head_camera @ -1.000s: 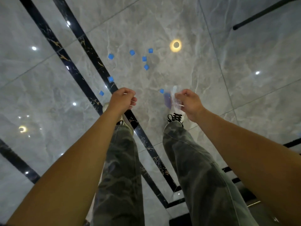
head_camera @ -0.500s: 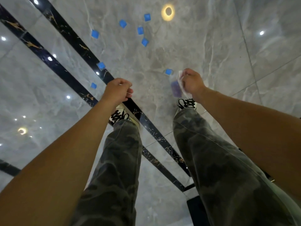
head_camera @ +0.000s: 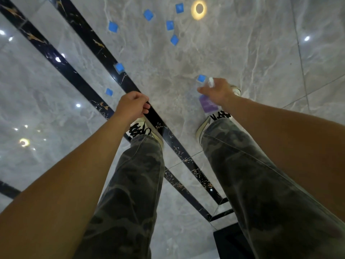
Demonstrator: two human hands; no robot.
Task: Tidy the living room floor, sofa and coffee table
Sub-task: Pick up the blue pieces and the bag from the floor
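Several small blue squares lie scattered on the glossy grey marble floor (head_camera: 242, 58): one (head_camera: 201, 78) just beyond my right hand, one (head_camera: 119, 67) on the black stripe, one (head_camera: 109, 91) left of it, and more (head_camera: 174, 39) farther away. My right hand (head_camera: 217, 91) grips a clear plastic bag (head_camera: 208, 105) with something purple inside, hanging above my right shoe. My left hand (head_camera: 133, 105) is closed into a fist over the black stripe; I cannot see anything in it.
Two black inlaid stripes (head_camera: 84, 34) run diagonally across the floor. My legs in camouflage trousers and white shoes (head_camera: 139, 128) stand below the hands. A dark object's corner (head_camera: 229, 240) sits at the bottom right. Ceiling lights reflect in the floor (head_camera: 199, 8).
The view has tilted down and forward, so the blue squares appear nearer. My right hand with the bag has moved right, close to the nearest blue square. The left fist stays closed.
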